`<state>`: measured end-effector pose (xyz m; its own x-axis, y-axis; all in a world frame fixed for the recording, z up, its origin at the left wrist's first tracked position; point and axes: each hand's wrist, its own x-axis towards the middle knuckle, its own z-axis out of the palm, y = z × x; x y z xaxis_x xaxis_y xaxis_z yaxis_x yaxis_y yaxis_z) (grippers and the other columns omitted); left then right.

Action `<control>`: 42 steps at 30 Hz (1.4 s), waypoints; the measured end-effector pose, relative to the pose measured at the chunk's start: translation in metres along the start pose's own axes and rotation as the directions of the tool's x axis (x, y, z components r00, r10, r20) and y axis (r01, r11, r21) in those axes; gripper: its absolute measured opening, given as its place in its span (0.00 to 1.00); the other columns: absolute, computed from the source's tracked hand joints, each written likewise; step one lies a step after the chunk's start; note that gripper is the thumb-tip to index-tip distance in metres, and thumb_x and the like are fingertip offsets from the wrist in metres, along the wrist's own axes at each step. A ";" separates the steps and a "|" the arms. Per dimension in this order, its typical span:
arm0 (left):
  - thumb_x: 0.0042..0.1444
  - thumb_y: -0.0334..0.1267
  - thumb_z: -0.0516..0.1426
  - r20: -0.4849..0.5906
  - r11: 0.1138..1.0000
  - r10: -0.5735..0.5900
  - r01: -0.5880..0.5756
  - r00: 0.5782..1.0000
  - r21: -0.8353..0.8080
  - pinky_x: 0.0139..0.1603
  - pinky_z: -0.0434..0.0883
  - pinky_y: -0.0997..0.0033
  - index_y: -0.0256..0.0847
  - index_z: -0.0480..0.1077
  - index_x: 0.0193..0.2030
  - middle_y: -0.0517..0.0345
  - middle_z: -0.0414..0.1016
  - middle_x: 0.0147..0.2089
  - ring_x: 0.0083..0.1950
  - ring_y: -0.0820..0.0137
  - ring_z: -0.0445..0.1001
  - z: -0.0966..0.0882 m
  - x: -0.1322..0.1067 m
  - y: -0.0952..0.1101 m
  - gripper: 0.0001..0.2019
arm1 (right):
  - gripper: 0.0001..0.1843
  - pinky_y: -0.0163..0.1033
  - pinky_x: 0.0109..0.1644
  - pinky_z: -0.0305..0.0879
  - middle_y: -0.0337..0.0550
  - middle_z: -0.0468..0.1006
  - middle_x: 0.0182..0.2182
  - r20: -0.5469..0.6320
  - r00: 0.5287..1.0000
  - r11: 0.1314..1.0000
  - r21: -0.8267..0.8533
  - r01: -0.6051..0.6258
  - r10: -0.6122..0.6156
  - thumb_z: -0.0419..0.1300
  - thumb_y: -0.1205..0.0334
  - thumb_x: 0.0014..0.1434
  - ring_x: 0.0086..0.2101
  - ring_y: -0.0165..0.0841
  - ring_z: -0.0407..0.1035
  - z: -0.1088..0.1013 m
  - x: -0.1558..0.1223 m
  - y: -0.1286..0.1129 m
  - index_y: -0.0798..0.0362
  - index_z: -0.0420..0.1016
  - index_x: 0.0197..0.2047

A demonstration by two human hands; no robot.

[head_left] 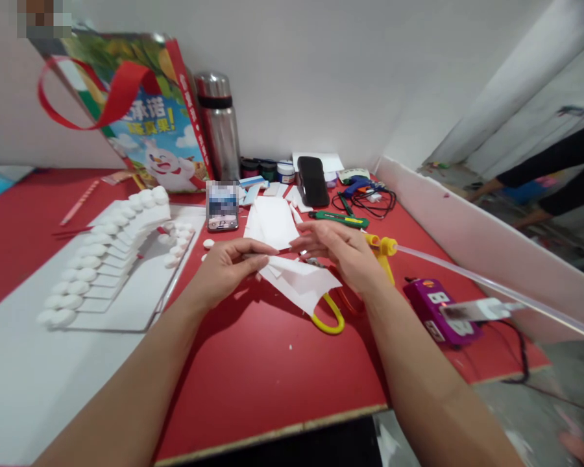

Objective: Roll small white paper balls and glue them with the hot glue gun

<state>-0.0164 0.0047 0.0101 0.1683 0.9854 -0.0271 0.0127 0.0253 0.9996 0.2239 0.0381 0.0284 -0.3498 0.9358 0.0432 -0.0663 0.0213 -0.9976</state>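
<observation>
My left hand [232, 267] pinches a folded, thin white sheet of paper [304, 285] by its upper left edge. The sheet hangs tilted above the red table. Close by on the right, my right hand [344, 250] has its fingers stretched apart beside the sheet's top edge, holding nothing I can see. Scissors with yellow and red handles [334, 322] lie partly under the sheet and my right hand. A yellow glue gun [384, 250] with a long clear glue stick is behind my right wrist. A white strip stack [272, 222] lies just beyond my fingers.
At left stands a stepped white model [121, 240] edged with round white pieces. Beyond are a phone [222, 206], a dark phone [313, 181], a green cutter [339, 218], a thermos [219, 126] and a bag [160, 123]. A purple power socket [440, 311] sits right. Someone's legs [555, 168] show beyond the partition.
</observation>
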 end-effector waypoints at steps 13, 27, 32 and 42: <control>0.57 0.43 0.68 -0.059 0.980 0.031 -0.018 0.998 0.199 0.21 0.59 0.75 0.42 0.84 0.41 0.64 0.71 0.19 0.19 0.76 0.63 0.005 -0.001 -0.002 0.10 | 0.19 0.30 0.26 0.65 0.40 0.82 0.29 0.166 0.934 0.949 -0.052 -0.311 0.316 0.73 0.59 0.52 0.24 0.26 0.72 0.014 -0.002 0.007 0.58 0.82 0.45; 0.46 0.44 0.75 -0.083 0.957 -0.127 0.100 0.988 -0.271 0.28 0.67 0.80 0.38 0.85 0.36 0.56 0.79 0.28 0.26 0.78 0.70 0.000 0.006 -0.007 0.14 | 0.18 0.35 0.42 0.67 0.42 0.84 0.41 0.183 0.982 0.974 -0.225 -0.013 0.055 0.68 0.64 0.56 0.39 0.32 0.75 0.017 -0.002 0.007 0.54 0.84 0.50; 0.46 0.40 0.74 -0.040 0.965 -0.110 0.097 0.993 -0.244 0.31 0.68 0.80 0.38 0.84 0.34 0.56 0.80 0.32 0.30 0.77 0.72 -0.001 0.002 -0.001 0.11 | 0.32 0.35 0.38 0.71 0.50 0.85 0.41 0.330 0.907 0.955 0.051 -0.294 0.261 0.71 0.42 0.57 0.36 0.33 0.77 0.011 -0.008 -0.007 0.57 0.79 0.56; 0.56 0.43 0.68 0.090 0.999 -0.008 0.004 0.996 0.047 0.32 0.71 0.70 0.40 0.82 0.39 0.54 0.81 0.30 0.30 0.68 0.76 0.009 -0.006 0.009 0.09 | 0.24 0.28 0.23 0.59 0.40 0.78 0.26 0.442 0.816 0.865 0.154 -0.478 0.372 0.74 0.47 0.54 0.20 0.22 0.62 0.035 -0.007 0.005 0.57 0.74 0.41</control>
<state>-0.0080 -0.0027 0.0189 0.2562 0.9660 -0.0354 0.0592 0.0209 0.9980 0.1929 0.0193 0.0253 -0.7230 0.6162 -0.3122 -0.0337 -0.4829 -0.8750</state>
